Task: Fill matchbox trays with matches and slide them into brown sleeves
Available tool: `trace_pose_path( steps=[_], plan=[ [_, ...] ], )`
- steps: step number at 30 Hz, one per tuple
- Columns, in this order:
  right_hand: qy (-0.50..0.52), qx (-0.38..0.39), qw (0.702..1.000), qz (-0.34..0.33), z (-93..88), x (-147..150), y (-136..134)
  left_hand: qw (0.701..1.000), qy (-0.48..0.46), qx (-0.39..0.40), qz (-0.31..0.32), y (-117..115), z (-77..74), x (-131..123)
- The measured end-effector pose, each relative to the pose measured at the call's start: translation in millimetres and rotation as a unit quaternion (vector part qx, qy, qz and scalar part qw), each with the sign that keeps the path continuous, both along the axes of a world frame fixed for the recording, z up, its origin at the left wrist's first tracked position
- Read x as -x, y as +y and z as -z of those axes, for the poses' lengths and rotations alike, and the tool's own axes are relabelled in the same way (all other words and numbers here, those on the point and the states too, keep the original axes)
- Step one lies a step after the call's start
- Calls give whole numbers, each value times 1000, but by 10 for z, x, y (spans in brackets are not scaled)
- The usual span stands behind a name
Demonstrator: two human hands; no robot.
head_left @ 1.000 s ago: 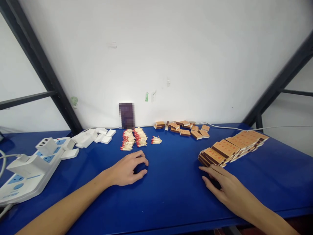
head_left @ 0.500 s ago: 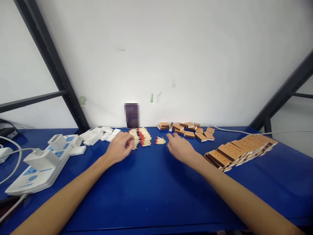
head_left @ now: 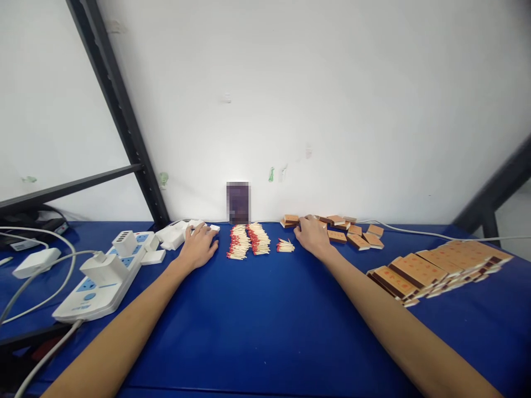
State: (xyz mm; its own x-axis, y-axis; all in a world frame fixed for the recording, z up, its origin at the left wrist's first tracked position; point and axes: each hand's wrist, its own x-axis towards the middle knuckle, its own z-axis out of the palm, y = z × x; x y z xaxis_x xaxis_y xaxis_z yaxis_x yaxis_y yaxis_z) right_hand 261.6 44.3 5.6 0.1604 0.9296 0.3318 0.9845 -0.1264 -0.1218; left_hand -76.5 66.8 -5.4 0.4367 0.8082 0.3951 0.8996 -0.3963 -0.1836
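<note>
My left hand rests over the small white boxes at the back left, its fingers spread and partly covering them. At the back right, my right hand reaches into the loose brown matchboxes. Its fingers bend down among them, and the fingertips are hidden, so I cannot tell whether it grips one. Between the hands lie two long rows of red-headed matches and a small separate bunch of matches, nearest my right hand.
A white power strip with plugged-in chargers and cables lies at the left. Stacked matchboxes spread across the right of the blue table. A blurred dark rectangle stands against the wall. Dark metal frame bars flank both sides.
My left hand has left the match rows and moved left to the white boxes. My right hand has moved from beside the small match bunch to the loose matchboxes. The view has shifted left.
</note>
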Motion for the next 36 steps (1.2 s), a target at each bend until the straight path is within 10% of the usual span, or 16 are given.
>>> trace_pose_path(
  steps=[15, 21, 30, 36],
  plan=[
    [24, -37, 965, -257, 190, 4, -468, 991, -38, 12, 125, 28, -36, -20],
    [80, -25, 954, -287, 310, 3, -386, 952, -229, -89, 182, -178, -257, -129],
    [122, -25, 921, -370, 320, -28, -381, 887, -183, 221, 362, -1099, -186, -828],
    [149, -16, 909, -390, 267, 18, -503, 900, -111, 207, 367, -1178, -177, -888]
  ],
)
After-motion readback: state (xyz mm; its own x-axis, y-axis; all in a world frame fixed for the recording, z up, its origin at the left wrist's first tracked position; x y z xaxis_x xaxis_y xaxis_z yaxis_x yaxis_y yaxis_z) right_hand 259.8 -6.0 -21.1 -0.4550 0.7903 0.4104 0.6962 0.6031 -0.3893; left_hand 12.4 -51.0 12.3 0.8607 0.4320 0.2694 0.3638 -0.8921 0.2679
